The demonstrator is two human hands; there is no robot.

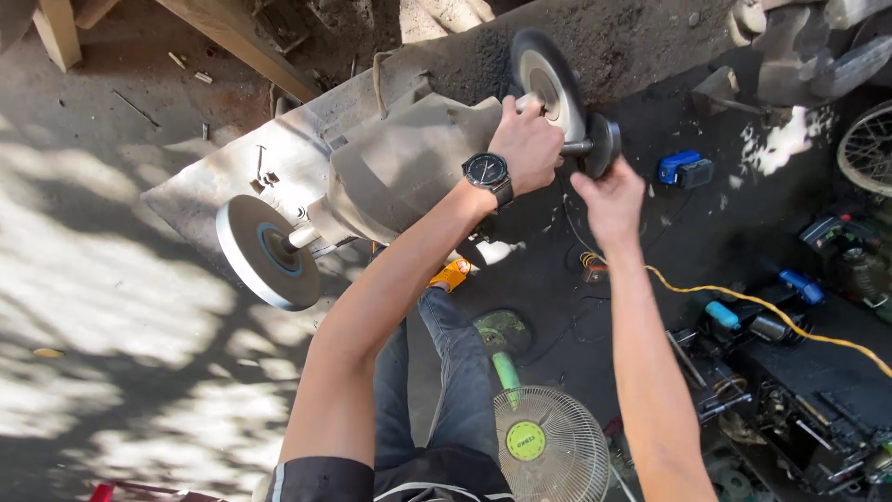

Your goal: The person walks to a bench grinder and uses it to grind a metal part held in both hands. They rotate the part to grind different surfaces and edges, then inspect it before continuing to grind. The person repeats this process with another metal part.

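Note:
A dusty grey bench grinder point(400, 163) stands on a metal base, with a grinding wheel point(263, 249) on its near-left shaft end and another wheel point(548, 84) on the far end. My left hand point(525, 144), with a black wristwatch, grips the shaft beside the far wheel. My right hand point(609, 191) holds a dark round flange disc point(606, 141) at the tip of that shaft.
A small floor fan point(548, 442) and a green angle grinder point(502, 339) lie near my legs. A yellow cable point(743, 302) crosses dark ground. Blue power tools point(683, 169) and machine parts crowd the right. Wooden beams point(242, 42) lie at top left.

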